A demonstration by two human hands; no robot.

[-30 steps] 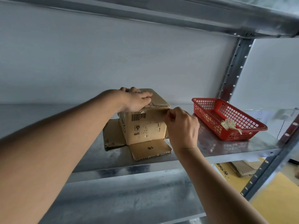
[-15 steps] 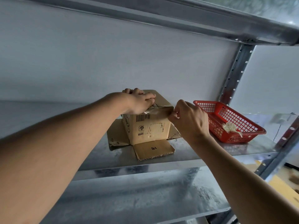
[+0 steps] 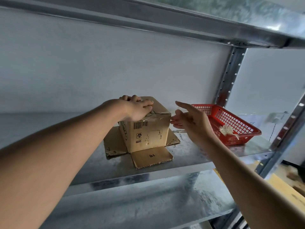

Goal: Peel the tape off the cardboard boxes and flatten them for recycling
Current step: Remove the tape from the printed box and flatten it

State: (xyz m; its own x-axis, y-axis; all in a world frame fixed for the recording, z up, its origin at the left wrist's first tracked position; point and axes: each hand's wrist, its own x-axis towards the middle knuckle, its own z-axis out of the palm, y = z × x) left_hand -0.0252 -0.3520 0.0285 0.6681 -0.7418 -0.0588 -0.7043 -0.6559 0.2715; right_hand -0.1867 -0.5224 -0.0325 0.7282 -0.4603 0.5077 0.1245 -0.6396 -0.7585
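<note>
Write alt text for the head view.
A left hand presses on top of a cardboard box on a metal shelf, while the right hand hovers open beside it. A red basket holding crumpled tape sits to the right.

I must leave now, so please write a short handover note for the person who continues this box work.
Left hand: presses on top of the cardboard box, steadying it.
Right hand: open, beside the box's right edge, holding nothing clearly visible.
Box: upside down on the metal shelf, bottom flaps spread flat.
Red basket: holds a crumpled tape wad.
Left: peel the remaining tape on top, then flatten.
</note>
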